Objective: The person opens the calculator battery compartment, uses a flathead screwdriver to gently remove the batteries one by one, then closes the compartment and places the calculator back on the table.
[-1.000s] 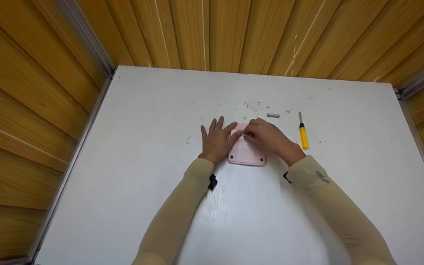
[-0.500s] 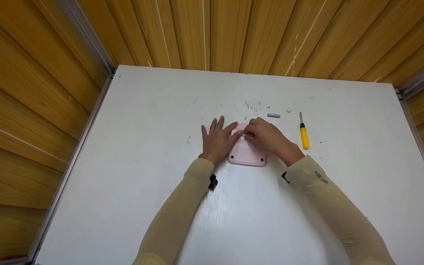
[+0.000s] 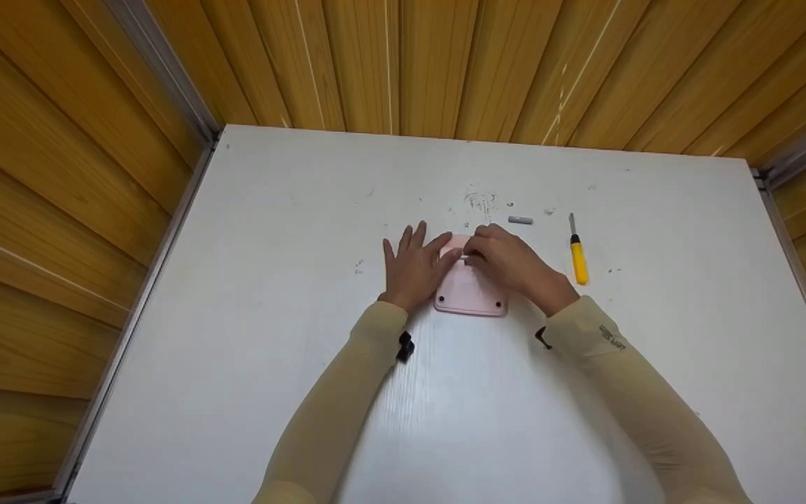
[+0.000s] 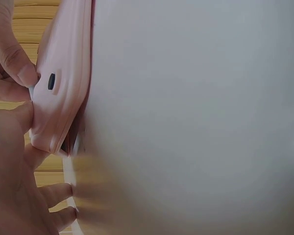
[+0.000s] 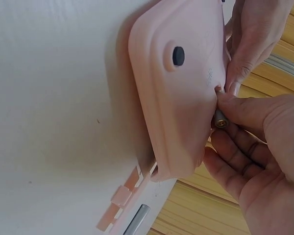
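Note:
A pink device (image 3: 469,290), which looks like a calculator lying back side up, has round black feet at its corners. My left hand (image 3: 413,273) rests on its left side, fingers spread and thumb near the slot in its back. My right hand (image 3: 511,262) pinches a small cylindrical battery (image 5: 221,119) at that slot. The battery's end with a brass-coloured centre shows in the right wrist view; my fingers cover most of the rest. How far it sits inside the slot is hidden. In the left wrist view, both thumbs are close together over the device.
Beyond the right hand a second grey battery (image 3: 520,220) lies on the white table (image 3: 291,280). A yellow-handled screwdriver (image 3: 578,259) is farther right. Near the device's edge lies a thin pink cover piece (image 5: 121,196) with a tab. Wooden panels (image 3: 424,63) stand around the table.
Both hands keep nearly the same places. A small dark gap beside the right fingertips shows now; half a second ago it was less visible.

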Motion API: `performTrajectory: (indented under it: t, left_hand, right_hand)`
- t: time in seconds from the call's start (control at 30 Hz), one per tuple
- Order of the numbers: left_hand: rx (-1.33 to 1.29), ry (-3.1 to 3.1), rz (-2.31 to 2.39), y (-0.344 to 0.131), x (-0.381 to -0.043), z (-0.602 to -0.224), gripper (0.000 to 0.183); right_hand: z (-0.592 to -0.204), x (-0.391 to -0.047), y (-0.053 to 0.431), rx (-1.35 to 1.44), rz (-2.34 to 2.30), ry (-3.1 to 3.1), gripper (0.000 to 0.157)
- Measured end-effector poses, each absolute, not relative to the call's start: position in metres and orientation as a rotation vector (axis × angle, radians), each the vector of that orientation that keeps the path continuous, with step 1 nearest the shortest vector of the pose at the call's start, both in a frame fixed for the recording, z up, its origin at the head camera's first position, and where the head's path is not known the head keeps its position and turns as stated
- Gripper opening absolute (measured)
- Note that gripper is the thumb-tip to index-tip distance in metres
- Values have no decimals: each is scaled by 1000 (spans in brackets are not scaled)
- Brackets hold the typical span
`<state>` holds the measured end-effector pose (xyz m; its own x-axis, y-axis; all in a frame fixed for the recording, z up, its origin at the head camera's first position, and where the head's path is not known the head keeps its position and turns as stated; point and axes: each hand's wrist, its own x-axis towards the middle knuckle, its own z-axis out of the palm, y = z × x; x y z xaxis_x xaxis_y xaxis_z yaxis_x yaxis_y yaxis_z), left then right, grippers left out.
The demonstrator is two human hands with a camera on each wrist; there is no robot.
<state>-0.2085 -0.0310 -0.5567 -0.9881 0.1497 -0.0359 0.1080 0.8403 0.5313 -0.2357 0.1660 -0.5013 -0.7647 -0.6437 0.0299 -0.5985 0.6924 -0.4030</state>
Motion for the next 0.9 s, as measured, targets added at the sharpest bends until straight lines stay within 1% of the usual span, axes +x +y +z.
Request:
performTrajectory:
  t: [0.5, 0.9]
  left_hand:
    - [183, 2949, 840, -30, -208, -556, 63]
    - [196, 2937, 859, -31, -207, -555, 63]
  right_hand:
    - [-495, -234, 171, -1009, -504, 2780, 18]
    - [-490, -234, 177, -1056, -546, 2795, 16]
